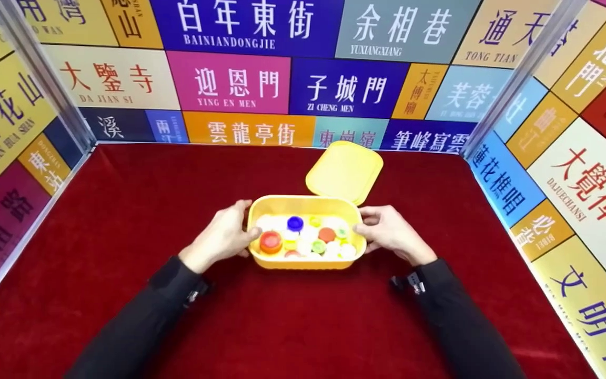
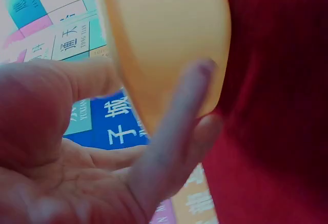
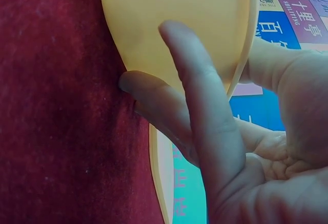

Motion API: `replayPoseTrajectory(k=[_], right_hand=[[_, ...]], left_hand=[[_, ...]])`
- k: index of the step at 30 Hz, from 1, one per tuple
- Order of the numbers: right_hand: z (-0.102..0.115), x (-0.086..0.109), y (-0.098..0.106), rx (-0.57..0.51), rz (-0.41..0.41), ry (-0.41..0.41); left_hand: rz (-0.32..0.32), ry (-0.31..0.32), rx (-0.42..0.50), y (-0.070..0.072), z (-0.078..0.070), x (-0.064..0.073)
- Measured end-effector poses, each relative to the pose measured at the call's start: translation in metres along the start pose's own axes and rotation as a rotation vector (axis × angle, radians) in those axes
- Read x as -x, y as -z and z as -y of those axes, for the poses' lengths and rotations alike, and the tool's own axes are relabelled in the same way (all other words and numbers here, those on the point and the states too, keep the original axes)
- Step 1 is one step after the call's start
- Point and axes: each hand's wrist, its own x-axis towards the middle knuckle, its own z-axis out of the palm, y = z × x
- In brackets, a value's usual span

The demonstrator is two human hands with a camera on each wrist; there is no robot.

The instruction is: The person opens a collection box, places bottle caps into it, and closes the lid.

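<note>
A yellow plastic box [image 1: 303, 263] with rounded corners stands uncovered on the red cloth. Inside lie several round pieces that look like bottle caps, among them a blue cap [image 1: 295, 223], an orange-red cap [image 1: 270, 241] and a green cap [image 1: 318, 246]; white ones crowd the bottom. My left hand [image 1: 224, 234] grips the box's left end, thumb over the rim and fingers against the outer wall [image 2: 169, 24]. At the opposite end my right hand [image 1: 392, 234] holds it likewise, its fingers spread along the wall [image 3: 179, 3]. A matching yellow lid [image 1: 345, 171] lies just behind the box.
Red cloth [image 1: 292, 321] covers the table. Panels with printed place names, such as the pink panel [image 1: 229, 81], stand along the back and both sides. Metal posts [image 1: 518, 68] mark the two back corners.
</note>
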Motion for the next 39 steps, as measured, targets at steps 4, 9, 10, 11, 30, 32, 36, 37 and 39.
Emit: replayPoseTrajectory(k=[4,9,10,11,30,32,36,37,39], right_hand=[[-0.001,-0.001,-0.001,-0.002,0.002,0.006],[0.0,0.0,-0.002,-0.005,-0.001,-0.009],[0.002,0.001,-0.003,-0.001,-0.007,-0.02],[0.004,0.003,-0.003,0.007,-0.018,-0.034],[0.027,0.013,-0.021,0.268,-0.116,0.029],[0.028,0.013,-0.021,0.279,-0.118,0.027],[0.031,0.013,-0.021,0.282,-0.12,0.023],[0.033,0.012,-0.022,0.279,-0.123,0.023],[0.035,0.012,-0.025,0.27,-0.121,0.029]], left_hand=[[0.026,0.045,0.114,-0.004,0.004,0.0],[0.007,0.041,0.136,-0.006,0.007,0.001],[0.005,0.043,0.139,-0.007,0.008,0.001],[0.005,0.044,0.14,-0.007,0.008,0.001],[-0.006,0.028,0.134,-0.007,0.006,0.004],[-0.007,0.025,0.127,-0.007,0.006,0.004],[-0.006,0.017,0.12,-0.003,0.006,0.007],[-0.009,0.013,0.114,-0.002,0.006,0.008],[-0.016,0.003,0.098,0.001,0.006,0.01]])
